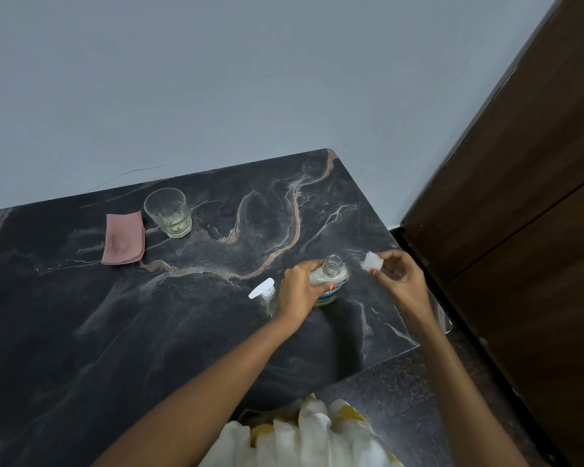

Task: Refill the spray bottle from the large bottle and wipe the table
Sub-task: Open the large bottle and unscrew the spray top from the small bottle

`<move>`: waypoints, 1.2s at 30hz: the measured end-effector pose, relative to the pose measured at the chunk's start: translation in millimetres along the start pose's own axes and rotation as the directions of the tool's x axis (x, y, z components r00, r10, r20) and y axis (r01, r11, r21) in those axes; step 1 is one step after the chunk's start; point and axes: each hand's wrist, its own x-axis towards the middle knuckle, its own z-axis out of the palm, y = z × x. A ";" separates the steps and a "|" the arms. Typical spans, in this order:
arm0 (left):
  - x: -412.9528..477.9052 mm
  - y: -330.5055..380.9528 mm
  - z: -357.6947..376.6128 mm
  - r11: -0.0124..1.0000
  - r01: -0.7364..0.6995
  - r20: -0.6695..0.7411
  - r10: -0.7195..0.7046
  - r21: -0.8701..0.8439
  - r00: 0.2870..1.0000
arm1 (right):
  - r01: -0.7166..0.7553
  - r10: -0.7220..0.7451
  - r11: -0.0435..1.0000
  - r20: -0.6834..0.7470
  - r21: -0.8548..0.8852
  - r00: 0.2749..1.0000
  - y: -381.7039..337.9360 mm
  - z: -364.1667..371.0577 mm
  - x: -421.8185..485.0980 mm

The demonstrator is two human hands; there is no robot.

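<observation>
The large clear bottle (331, 277) stands upright near the right edge of the dark marble table (149, 332), its neck uncapped. My left hand (299, 291) grips its body. Just to the right of the bottle, above the table edge, my right hand (397, 276) holds the white cap (372, 260) in its fingertips. A small clear spray bottle (267, 298) with a white pump head stands just left of my left hand, untouched. The folded pink cloth (123, 238) lies flat at the back left.
A glass tumbler (168, 212) with a little clear liquid stands beside the cloth near the wall. A dark wooden door (520, 197) rises right of the table. The table's right edge (402, 298) runs close under my right hand. White and yellow fabric (300, 436) shows at the bottom.
</observation>
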 end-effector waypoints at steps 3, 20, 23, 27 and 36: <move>-0.4 -0.2 0.4 1.000 -0.003 0.001 0.003 0.001 1.000 | -0.062 0.061 0.998 -0.057 -0.022 0.997 31.4 -6.2 0.0; -3.0 -1.3 2.5 1.000 -0.014 -0.011 0.014 -0.004 1.000 | -0.180 0.128 0.802 -0.131 -0.570 0.983 96.3 -11.3 -0.2; -2.6 0.4 2.8 1.000 -0.027 -0.025 0.027 -0.002 0.999 | -0.166 0.114 0.800 -0.127 -0.576 0.985 90.7 -12.1 -2.9; -1.3 1.7 2.6 0.999 -0.029 -0.022 0.030 0.013 0.999 | -0.082 0.032 0.831 -0.101 -0.550 0.994 74.0 -11.6 -4.1; -1.6 7.7 -11.7 0.993 -0.100 0.042 0.098 0.054 0.994 | 0.223 -0.242 0.903 -0.007 -0.368 0.970 -15.1 19.9 -13.7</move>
